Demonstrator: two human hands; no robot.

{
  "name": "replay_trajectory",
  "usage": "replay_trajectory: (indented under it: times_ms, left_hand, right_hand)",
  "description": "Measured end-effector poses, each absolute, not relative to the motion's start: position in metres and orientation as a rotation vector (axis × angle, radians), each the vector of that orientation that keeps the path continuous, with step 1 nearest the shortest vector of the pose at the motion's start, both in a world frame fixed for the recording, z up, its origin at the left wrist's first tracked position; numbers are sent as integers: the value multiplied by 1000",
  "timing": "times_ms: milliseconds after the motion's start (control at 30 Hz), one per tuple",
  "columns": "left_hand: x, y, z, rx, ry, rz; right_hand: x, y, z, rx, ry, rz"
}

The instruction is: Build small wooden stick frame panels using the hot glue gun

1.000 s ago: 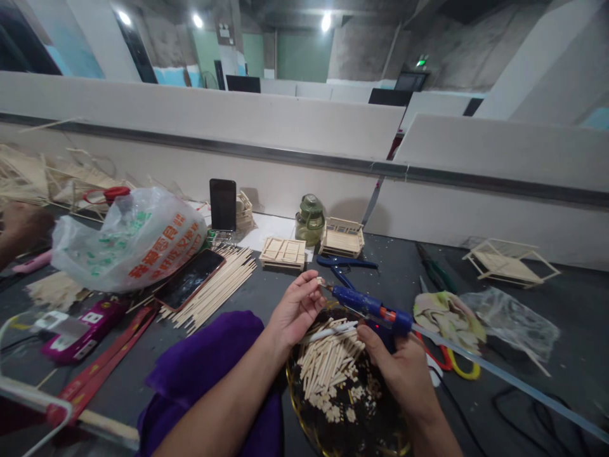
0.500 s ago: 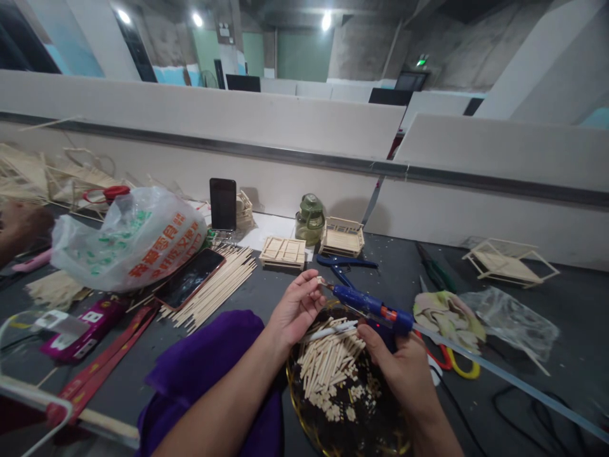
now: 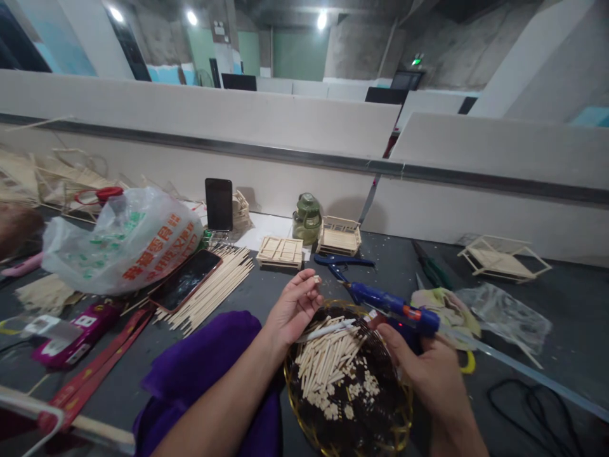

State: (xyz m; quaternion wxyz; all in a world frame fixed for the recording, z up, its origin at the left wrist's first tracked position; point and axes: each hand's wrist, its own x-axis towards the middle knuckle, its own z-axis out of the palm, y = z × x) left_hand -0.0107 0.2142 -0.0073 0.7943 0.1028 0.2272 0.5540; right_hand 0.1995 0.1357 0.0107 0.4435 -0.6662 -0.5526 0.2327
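My left hand pinches a tiny wooden piece between thumb and fingertips, just above the far rim of a dark woven basket. Short cut wooden sticks and small wooden bits lie in the basket. My right hand grips a blue hot glue gun with a clear glue stick trailing off to the right. The gun's nozzle points left and sits a short way from the wooden piece.
A white plastic bag, a phone lying on long sticks, an upright phone, a green jar, small stick models and blue pliers cover the dark table. Another person's hand shows at far left.
The glue gun has drawn back to the right, away from the wooden piece it was touching. My left hand still holds the piece. The view shifted slightly.
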Motion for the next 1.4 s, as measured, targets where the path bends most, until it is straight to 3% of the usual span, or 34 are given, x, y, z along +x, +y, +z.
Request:
replay_trajectory:
  times_ms: [267, 600, 700, 867, 967, 1133, 1400]
  left_hand:
    - [-10, 216, -7, 234, 519, 1184]
    - [-9, 216, -7, 261, 531, 1169]
    - [-9, 216, -7, 276, 526, 1164]
    - [-8, 215, -6, 322, 557, 1167]
    - [-6, 214, -6, 367, 571, 1157]
    - [-4, 214, -7, 427, 585, 1140]
    - [-4, 214, -6, 438, 609, 1129]
  right_hand:
    - [263, 123, 16, -1760, -1031, 637]
    - [273, 104, -29, -1735, -740, 919]
    - [283, 99, -40, -1968, -959, 804]
    - [287, 88, -26, -2543, -1433, 162]
    - [267, 90, -8, -2322, -1618, -58]
    - [223, 106, 0, -1686, -2217, 315]
    - [206, 111, -19, -1858, -2419, 16]
